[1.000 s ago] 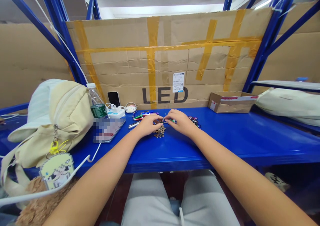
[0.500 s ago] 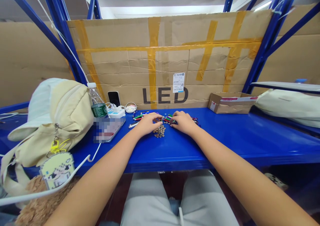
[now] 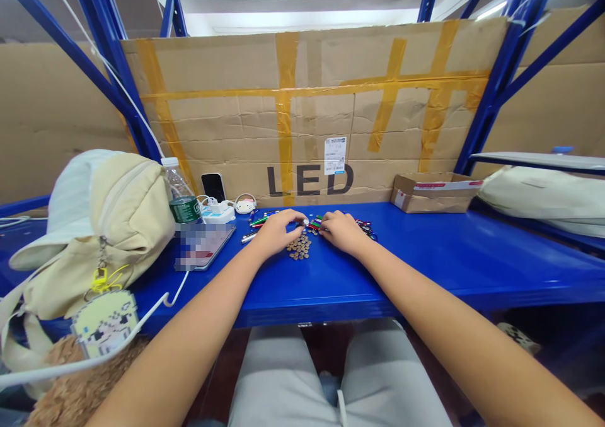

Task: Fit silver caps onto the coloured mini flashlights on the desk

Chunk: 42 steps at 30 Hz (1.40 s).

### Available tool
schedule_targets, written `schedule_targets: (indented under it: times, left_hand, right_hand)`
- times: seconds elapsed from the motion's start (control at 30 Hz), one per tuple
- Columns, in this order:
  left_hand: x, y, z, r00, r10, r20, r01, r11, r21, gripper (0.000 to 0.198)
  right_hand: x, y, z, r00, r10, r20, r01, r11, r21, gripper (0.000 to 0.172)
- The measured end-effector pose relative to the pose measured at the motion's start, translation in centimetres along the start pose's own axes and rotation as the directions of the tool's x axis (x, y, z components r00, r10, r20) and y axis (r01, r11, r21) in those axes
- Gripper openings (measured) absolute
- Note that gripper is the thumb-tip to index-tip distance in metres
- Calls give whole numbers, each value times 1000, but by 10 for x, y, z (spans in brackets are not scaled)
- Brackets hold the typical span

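Observation:
Both my hands rest on the blue shelf surface (image 3: 425,263) near its back. My left hand (image 3: 276,228) has its fingers curled and pinched toward a small silvery piece (image 3: 306,222) between the hands. My right hand (image 3: 341,230) is curled too, its fingertips at the same spot among coloured pen-like sticks (image 3: 265,219). Just in front of the fingers lies a small heap of brownish round bits (image 3: 299,247). Whatever the fingers grip is too small to name.
A cream bag (image 3: 108,225) with keychains, a water bottle (image 3: 180,193), a phone (image 3: 203,245) and chargers (image 3: 217,211) stand at the left. A taped cardboard wall marked LED (image 3: 309,178) closes the back. An open carton (image 3: 432,193) and a white bag (image 3: 543,197) lie at the right.
My right hand has drawn back from the left and settled lower on the shelf. The left hand stays pinched at the small pieces. The view has shifted slightly.

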<state>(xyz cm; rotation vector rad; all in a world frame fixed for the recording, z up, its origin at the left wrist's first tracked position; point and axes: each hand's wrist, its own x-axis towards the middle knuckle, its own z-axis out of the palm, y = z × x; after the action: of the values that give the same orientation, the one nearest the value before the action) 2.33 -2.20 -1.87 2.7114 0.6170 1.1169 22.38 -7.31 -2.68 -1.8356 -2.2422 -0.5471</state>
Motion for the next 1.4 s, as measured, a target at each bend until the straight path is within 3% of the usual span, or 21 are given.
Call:
schedule_targets:
  times: [0.17,0.37,0.5,0.67,0.93,1.2,1.33,1.4]
  left_hand:
    - [-3,-3,6,982,-168,88,177,978,-113,39]
    - [-2,-1,1,991,-103,82,106,994,-31,27]
    - [-1,-1,-1,992,-55,113,52,998,26,25]
    - [-2,2,2,982,-153,113,164,982,-93,23]
    - [-2,-2,9,980,-171,102,195,933,-304,23]
    - [-5,8,5,992,-113,49,119,981,-152,23]
    - [-4,8,6,994,-81,70,86,994,-71,24]
    - [-1,7,6,996,-73,49,74,997,-5,25]
  right_hand:
    - [0,-3,-4,998,-9,-61,13,998,59,25]
    - [-4,-8,-4,991,-130,-11,130,978,161,16]
    - [-5,-12,-5,985,-98,-139,139,938,319,19]
    - [-3,-17,-8,942,-25,-334,196,850,489,21]
    - [0,-14,-6,906,-42,-421,271,822,501,7]
    - [-2,-14,-6,907,-50,-418,309,752,582,8]
    - [-3,-15,-6,949,5,-315,213,726,654,7]
    - [-1,-16,-5,965,92,-245,125,660,741,7]
